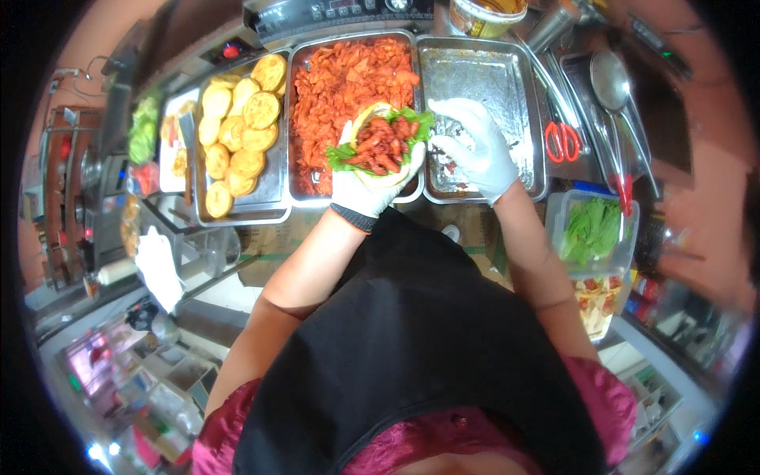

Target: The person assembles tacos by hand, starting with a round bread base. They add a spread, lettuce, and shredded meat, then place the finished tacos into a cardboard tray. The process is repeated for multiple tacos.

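Observation:
My left hand, in a white glove, is closed around a filled bun. Green lettuce and reddish-brown pieces of meat show in the bun's opening. The held bun is above the near part of a metal tray of red sauced meat. To its right, my gloved right hand hovers over a metal tray with dark residue on its bottom. Its thumb and fingers are apart, pointing toward the bun, and nothing shows between them.
At left, a tray holds several round yellow buns. Red-handled scissors, tongs and a ladle lie at right. A clear tub of lettuce stands nearer on that side. A tub stands behind the trays.

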`<state>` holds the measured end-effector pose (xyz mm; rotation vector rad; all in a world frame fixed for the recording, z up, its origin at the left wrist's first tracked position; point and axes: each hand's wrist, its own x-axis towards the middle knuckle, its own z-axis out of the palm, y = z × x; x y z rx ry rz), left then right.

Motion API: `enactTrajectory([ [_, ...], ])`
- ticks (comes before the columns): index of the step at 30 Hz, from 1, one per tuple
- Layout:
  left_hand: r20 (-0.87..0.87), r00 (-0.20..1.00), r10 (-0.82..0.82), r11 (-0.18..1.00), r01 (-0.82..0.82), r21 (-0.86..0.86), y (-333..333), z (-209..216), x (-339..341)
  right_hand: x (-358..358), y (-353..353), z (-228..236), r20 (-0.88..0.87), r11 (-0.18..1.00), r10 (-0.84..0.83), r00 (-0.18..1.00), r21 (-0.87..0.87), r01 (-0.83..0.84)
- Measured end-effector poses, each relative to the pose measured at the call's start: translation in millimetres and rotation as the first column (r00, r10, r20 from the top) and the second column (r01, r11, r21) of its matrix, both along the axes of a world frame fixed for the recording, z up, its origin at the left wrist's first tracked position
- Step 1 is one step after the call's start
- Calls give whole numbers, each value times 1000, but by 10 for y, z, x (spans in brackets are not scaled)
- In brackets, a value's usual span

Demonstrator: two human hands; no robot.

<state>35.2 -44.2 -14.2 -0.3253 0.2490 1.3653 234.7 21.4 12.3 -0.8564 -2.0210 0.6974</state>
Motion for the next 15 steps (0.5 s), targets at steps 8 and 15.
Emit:
enactTrajectory([
  [8, 296, 935, -193, 966, 128, 224, 32, -200, 284, -47, -191, 206, 138, 979, 37, 990, 195, -64],
  [15, 27, 971, -237, 940, 222, 258, 15, 9, 662, 186, 48, 306, -380, 807, 201, 903, -458, -373],
])
